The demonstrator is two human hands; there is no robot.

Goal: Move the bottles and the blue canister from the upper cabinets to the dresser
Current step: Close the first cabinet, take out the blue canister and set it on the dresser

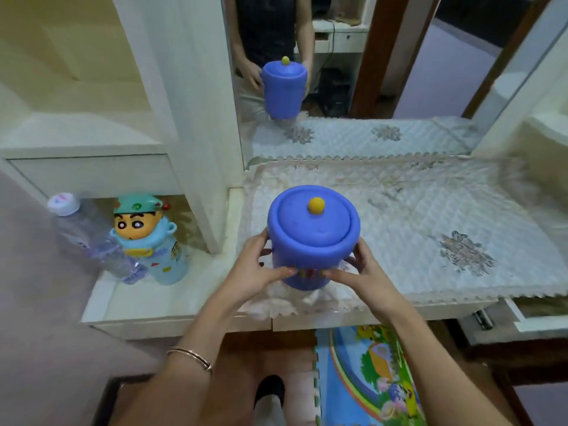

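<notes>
The blue canister (310, 238), with a yellow knob on its lid, is at the front of the dresser top (399, 216), on or just above the lace cloth. My left hand (258, 265) grips its left side and my right hand (361, 270) its right side, fingertips nearly meeting at the front. On the lower left part of the dresser stand a clear plastic bottle (89, 238) with a white cap and a light-blue cartoon-character bottle (150, 241), side by side.
A mirror (353, 72) behind the dresser reflects the canister and a person's torso. White shelf panels (190, 118) rise at the left. A drawer (528, 315) hangs open at the right. A colourful foam mat (368, 379) lies on the floor below.
</notes>
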